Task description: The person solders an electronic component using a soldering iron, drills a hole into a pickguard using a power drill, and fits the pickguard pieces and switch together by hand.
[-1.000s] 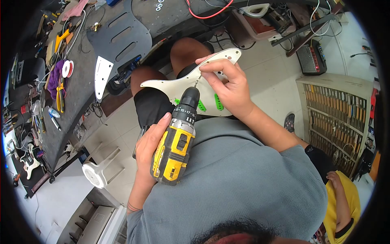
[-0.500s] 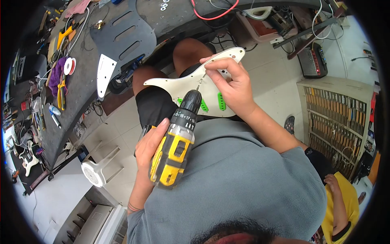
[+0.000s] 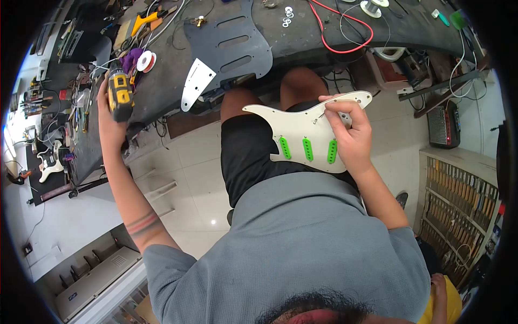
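My left hand (image 3: 103,103) is closed around a yellow and black cordless drill (image 3: 120,93), out at the left over the bench edge. My right hand (image 3: 349,127) grips a cream guitar pickguard (image 3: 291,125) near its upper right end, above my lap. Its thumb and index finger are pinched over the face, by a slim metal piece too small to name. Three green pickup covers (image 3: 307,149) sit along the lower part of the pickguard. Some of my right fingers are hidden behind it.
On the dark workbench (image 3: 294,46) lie a dark grey pickguard (image 3: 229,46), a white triangular plate (image 3: 197,82), a wire spool (image 3: 146,61) and a red cable (image 3: 345,51). A tool rack (image 3: 458,200) stands at right. Another person's arm (image 3: 440,297) shows lower right.
My left hand has carried the drill from the pickguard out to the left, over the bench. My right hand still holds the pickguard. The view has shifted, showing more of the bench.
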`<state>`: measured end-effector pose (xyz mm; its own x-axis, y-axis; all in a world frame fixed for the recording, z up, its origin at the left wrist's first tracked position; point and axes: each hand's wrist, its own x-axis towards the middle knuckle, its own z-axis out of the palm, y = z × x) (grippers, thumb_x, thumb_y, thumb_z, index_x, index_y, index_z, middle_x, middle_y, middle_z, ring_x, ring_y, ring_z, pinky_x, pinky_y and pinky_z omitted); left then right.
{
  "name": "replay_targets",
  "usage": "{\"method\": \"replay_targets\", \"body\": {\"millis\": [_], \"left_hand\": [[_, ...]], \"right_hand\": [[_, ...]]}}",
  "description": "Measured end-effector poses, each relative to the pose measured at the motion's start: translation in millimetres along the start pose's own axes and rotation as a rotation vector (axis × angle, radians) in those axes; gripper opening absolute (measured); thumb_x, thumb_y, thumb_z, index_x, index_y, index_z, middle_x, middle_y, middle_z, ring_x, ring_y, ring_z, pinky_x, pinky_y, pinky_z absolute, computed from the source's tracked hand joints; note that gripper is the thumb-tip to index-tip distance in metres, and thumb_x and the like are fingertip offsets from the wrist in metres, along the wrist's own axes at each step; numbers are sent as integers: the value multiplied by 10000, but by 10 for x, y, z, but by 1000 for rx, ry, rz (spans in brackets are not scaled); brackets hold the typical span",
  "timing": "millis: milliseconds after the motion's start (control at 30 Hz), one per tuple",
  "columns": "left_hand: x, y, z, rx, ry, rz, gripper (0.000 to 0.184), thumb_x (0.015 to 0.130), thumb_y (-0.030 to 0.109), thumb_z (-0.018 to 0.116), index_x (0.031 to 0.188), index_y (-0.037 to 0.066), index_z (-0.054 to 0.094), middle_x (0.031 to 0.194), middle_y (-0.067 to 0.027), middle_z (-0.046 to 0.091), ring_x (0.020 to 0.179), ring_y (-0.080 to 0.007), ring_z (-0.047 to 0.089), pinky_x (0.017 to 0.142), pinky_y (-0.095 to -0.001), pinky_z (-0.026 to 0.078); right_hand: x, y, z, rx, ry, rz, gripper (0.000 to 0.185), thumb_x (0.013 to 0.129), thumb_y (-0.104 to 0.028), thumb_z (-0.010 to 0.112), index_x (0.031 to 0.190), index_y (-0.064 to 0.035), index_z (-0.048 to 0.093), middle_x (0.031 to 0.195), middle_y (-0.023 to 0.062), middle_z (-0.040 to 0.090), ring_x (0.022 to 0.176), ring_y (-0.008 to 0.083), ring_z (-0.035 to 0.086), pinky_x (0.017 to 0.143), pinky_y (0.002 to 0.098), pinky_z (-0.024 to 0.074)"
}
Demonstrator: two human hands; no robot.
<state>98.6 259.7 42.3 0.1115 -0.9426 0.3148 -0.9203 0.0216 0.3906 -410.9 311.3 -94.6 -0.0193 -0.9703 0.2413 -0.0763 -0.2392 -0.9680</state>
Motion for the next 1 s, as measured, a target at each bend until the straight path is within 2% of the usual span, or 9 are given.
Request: {"method": "replay_targets", "body": {"millis": [167,300,367,433,500,533,600,800,1000], "left_hand": [[664,-1100,23,-8,-141,-25,962,823,-101,742,1688,142,400,1498,-171,590,1381,-289,573,1198,-376,421],[786,-1218,-62,-43,-224,-157,1108,693,-179,664,1707,175,390,1526,-136,568,1399,-300,558,1220,-379,415],[689,-902,-227,319,-164,43,980,728,-146,659,1651,117,463,1428,-114,615,1308,-269,603,1153,-420,473],[406,116,-47,290,133,218,791,771,-125,672,1528,89,588,1297,-137,695,1283,-316,646,1149,-420,480],[-207,1115,552,-136,187,128,498,818,-97,693,1298,36,698,1183,-133,726,1138,-289,699,1042,-410,532],[-506,1605,853,-256,125,376,326,832,-87,715,1137,30,724,1083,-98,725,994,-256,696,937,-381,554],[-862,2076,1349,-217,-94,813,279,841,4,781,1113,48,739,1010,-47,706,927,-241,666,851,-384,497],[-1056,2299,2022,-280,-143,826,344,840,116,848,1154,79,710,990,-30,661,866,-225,634,787,-395,452],[-1060,2334,2194,-251,-94,921,263,793,138,772,1028,67,679,959,-42,627,826,-223,605,760,-375,469]], "right_hand": [[-6,-14,12,14,6,2,125,1008,15,721,1114,-51,738,1212,107,768,1132,212,680,962,337,548],[-4,0,-4,-19,15,2,127,1004,15,725,1109,-55,737,1197,104,769,1139,219,671,982,345,536],[1,-13,-6,-24,19,11,121,1007,9,722,1104,-61,737,1194,94,774,1134,217,673,987,343,532],[13,-4,-11,-42,20,-3,117,1009,4,720,1104,-62,737,1194,90,777,1133,215,673,986,342,534],[9,-12,-10,-56,23,19,110,1012,-2,719,1102,-64,737,1196,87,779,1137,218,675,989,348,536],[23,-17,-5,-61,19,25,107,1013,-5,719,1100,-64,737,1198,86,780,1138,220,676,990,351,536],[42,-24,12,-39,21,43,102,1014,-10,721,1098,-64,738,1194,86,782,1144,223,677,998,354,537],[12,-28,-24,-70,-3,12,101,1009,-6,730,1098,-54,733,1198,94,778,1154,227,680,1003,358,543],[-2,-2,-32,-12,25,34,105,1009,10,723,1100,-45,729,1211,104,770,1136,227,691,998,365,546]]}}
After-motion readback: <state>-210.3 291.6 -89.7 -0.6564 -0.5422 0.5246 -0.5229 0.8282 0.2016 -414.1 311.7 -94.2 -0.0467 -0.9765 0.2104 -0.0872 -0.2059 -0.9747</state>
